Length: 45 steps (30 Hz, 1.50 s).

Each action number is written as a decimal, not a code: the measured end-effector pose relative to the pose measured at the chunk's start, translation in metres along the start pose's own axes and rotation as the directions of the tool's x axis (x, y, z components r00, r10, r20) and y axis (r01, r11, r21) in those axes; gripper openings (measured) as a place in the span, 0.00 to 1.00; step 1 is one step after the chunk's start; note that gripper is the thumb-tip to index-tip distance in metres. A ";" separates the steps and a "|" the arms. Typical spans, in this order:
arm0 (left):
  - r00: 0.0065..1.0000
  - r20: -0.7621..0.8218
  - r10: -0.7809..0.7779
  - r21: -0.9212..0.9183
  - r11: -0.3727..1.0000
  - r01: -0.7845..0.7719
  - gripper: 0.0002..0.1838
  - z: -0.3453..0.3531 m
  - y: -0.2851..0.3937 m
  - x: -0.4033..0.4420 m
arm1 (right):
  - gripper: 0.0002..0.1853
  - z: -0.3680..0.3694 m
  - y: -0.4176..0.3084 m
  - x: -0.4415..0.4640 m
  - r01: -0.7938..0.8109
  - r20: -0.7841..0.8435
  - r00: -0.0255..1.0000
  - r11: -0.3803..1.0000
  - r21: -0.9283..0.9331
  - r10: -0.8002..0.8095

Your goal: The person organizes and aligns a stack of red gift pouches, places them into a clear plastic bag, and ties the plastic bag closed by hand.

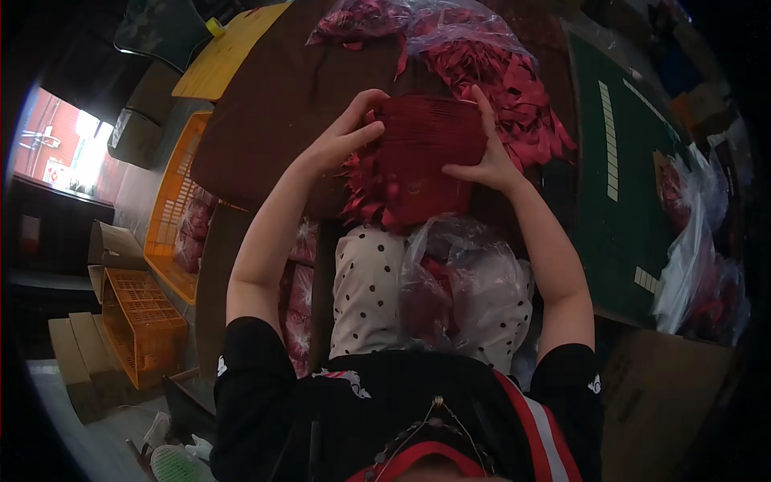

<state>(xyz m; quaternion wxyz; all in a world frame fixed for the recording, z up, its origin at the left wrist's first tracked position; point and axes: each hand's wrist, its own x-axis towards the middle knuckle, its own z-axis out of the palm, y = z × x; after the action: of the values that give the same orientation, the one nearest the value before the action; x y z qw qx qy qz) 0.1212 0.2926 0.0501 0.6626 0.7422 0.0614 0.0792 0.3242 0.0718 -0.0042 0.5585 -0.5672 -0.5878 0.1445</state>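
Observation:
A thick stack of dark red sheets or envelopes is held upright between both hands at the near edge of the brown-covered table. My left hand grips its left side, the thumb and fingers bent against it. On the right side, my right hand holds the edge, fingers at the top and thumb across the front face. Red ribbon-like strips hang at the lower left of the stack. Behind it lies a heap of red strips spilling from a clear plastic bag.
A clear bag with red contents lies on the lap. Orange crates and cardboard boxes stand at the left. On the right is a green board with plastic bags at its far side.

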 end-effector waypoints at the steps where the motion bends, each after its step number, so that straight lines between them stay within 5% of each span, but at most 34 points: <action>1: 0.998 -0.048 0.047 0.184 0.982 -0.037 0.43 -0.003 0.003 0.006 | 0.71 0.001 0.001 0.000 0.002 0.003 1.000 1.000 0.001 -0.002; 3: 0.991 -0.088 0.101 0.361 0.930 -0.063 0.37 -0.012 0.008 0.022 | 0.70 0.003 0.001 -0.002 -0.067 -0.004 0.998 0.991 0.114 0.068; 5: 0.989 0.092 0.119 0.514 0.844 -0.149 0.29 -0.021 0.011 0.040 | 0.70 0.004 -0.002 -0.002 -0.058 -0.007 0.998 0.993 0.108 0.059; 9: 0.995 0.096 -0.036 0.594 0.804 -0.028 0.38 -0.018 0.018 0.061 | 0.70 0.004 -0.002 -0.001 -0.050 -0.005 0.999 0.993 0.111 0.051; 12: 0.973 0.229 0.007 0.585 0.798 -0.143 0.44 -0.013 0.020 0.072 | 0.70 0.003 -0.004 -0.002 -0.076 0.012 0.997 0.982 0.174 0.075; 16: 0.937 0.314 -0.155 0.469 0.883 -0.011 0.40 -0.019 0.014 0.086 | 0.71 0.004 -0.003 -0.002 -0.018 -0.030 0.999 0.996 0.092 0.021; 18: 0.921 0.322 -0.221 0.374 0.923 0.091 0.39 -0.018 0.015 0.086 | 0.71 0.004 -0.011 -0.009 0.021 -0.199 0.976 0.948 -0.319 -0.088; 19: 0.920 0.312 -0.235 0.364 0.925 0.113 0.38 -0.018 0.014 0.086 | 0.71 0.003 -0.017 -0.010 0.019 -0.200 0.976 0.947 -0.320 -0.087; 21: 0.917 0.307 -0.252 0.351 0.926 0.137 0.37 -0.018 0.011 0.085 | 0.66 0.006 -0.029 -0.015 0.113 -0.245 0.910 0.770 -0.628 -0.334; 24: 0.913 0.317 -0.257 0.321 0.935 0.151 0.36 -0.020 0.008 0.087 | 0.55 0.018 -0.031 -0.030 0.007 -0.271 0.906 0.650 -0.760 -0.326; 30: 0.915 0.332 -0.230 0.262 0.954 0.145 0.35 -0.020 0.004 0.085 | 0.41 0.027 -0.042 -0.037 -0.102 -0.322 0.901 0.580 -0.808 -0.290; 45: 0.924 0.295 -0.242 0.245 0.954 0.172 0.34 -0.014 0.010 0.080 | 0.39 0.038 -0.043 -0.041 -0.113 -0.342 0.889 0.577 -0.809 -0.306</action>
<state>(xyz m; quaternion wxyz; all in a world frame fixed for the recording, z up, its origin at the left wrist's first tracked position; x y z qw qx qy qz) 0.1968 0.3212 0.0648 0.5843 0.8016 0.0391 -0.1206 0.2603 0.0420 -0.0027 0.3633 -0.7416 -0.4740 -0.3056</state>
